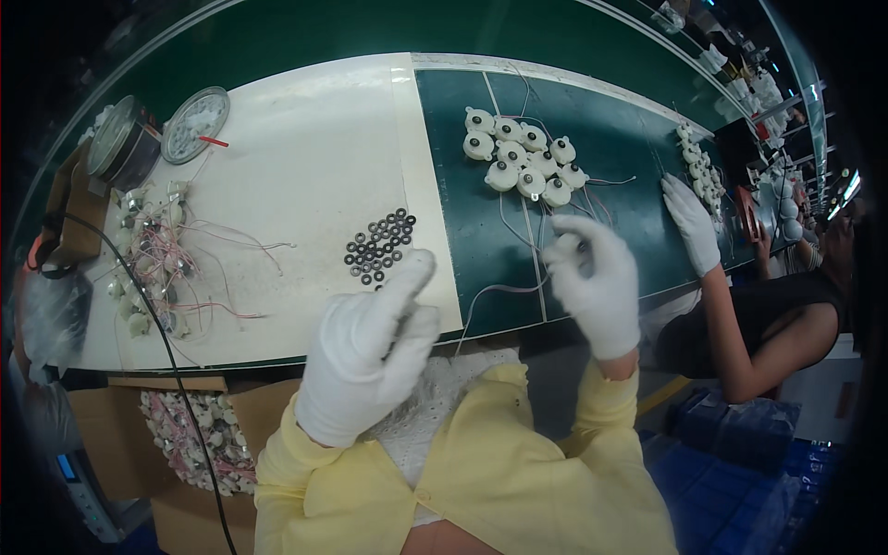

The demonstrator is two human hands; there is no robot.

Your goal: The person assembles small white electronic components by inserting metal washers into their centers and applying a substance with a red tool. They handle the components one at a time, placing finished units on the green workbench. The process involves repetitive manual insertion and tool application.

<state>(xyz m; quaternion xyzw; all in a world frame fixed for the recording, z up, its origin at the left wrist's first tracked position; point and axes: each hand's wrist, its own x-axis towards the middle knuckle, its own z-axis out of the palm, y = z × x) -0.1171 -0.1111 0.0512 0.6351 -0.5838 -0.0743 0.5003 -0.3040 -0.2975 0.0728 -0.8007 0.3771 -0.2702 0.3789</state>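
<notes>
My right hand [601, 296], in a white glove and a little blurred, is closed with thumb and fingers curled around a small white round motor [583, 247]. Only its dark centre shows between the fingers, and a pale wire [504, 289] trails from beside the hand to the table's front edge. My left hand [365, 361], also gloved, is held near the front edge, thumb and forefinger apart with nothing visible between them. Just beyond its fingertip lies a cluster of small black rings [377, 242]. Past my right hand, several white round motors with black centres [527, 157] sit grouped on the green mat.
Tangled wired motors [153, 250] lie at the left, near a round tub [125, 139] and a lid holding white paste [196, 125]. A cardboard box of parts [199, 439] stands below the edge. At right, a co-worker's gloved hand [692, 222] rests near more motors [700, 171].
</notes>
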